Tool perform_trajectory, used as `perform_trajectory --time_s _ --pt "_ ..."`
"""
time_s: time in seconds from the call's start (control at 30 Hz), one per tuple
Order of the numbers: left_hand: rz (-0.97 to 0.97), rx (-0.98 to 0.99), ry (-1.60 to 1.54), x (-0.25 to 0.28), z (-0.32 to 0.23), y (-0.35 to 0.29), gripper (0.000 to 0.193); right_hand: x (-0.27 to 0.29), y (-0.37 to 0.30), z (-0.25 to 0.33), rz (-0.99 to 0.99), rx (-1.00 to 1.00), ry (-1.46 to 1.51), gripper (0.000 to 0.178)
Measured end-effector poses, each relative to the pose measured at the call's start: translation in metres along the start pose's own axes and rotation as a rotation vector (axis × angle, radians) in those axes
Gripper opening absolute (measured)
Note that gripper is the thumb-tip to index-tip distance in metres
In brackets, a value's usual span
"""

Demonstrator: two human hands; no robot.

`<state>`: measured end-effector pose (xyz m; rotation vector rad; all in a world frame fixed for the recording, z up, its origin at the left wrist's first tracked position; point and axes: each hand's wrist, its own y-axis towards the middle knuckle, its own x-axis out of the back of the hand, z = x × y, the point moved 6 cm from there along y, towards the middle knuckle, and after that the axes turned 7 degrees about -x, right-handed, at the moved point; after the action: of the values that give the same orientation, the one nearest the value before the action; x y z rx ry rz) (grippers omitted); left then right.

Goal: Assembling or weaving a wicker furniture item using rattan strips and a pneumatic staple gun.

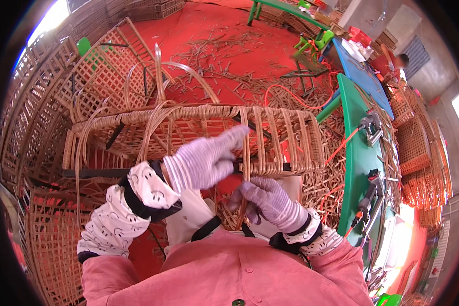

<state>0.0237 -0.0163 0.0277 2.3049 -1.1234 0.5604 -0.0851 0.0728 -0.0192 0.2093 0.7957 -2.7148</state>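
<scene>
A long wicker frame [290,166] lies across my lap, with brown rattan strips wrapped round its edges and black bars inside. My left hand [201,160], in a striped lilac glove, reaches over its near side. Its fingers are stretched out, their tips beside an upright rattan strip [246,153] that crosses the frame. Whether they touch the strip I cannot tell. Below the near edge my right hand [273,201], gloved alike, is closed round the lower part of that strip. Several loose strip ends [160,76] arch up from the frame's far left side.
Stacked woven panels [35,112] stand at the left. Strip scraps [224,51] litter the red floor. On the right, a green table [354,153] holds power tools [372,127] with orange cords. Beyond are a blue table [362,66], a person [385,61] and piled baskets [415,148].
</scene>
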Motion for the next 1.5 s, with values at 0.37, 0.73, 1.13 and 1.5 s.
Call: perform_trajectory --time_s 0.37,0.73,1.13,1.5 --pt "-0.145 0.074 0.401 0.012 0.042 0.033 0.026 -0.004 0.005 -0.006 0.117 0.076 -0.052 0.030" --pt "0.015 0.139 0.560 0.000 0.048 0.032 0.030 -0.011 -0.015 -0.030 0.074 0.095 0.028 0.029" --pt "0.261 0.302 0.599 -0.015 0.046 0.027 0.030 0.006 0.020 -0.072 -0.022 0.083 0.004 0.025" --pt "0.405 0.416 0.364 -0.026 0.042 0.014 0.035 0.040 0.078 -0.015 -0.183 0.678 -0.284 0.022"
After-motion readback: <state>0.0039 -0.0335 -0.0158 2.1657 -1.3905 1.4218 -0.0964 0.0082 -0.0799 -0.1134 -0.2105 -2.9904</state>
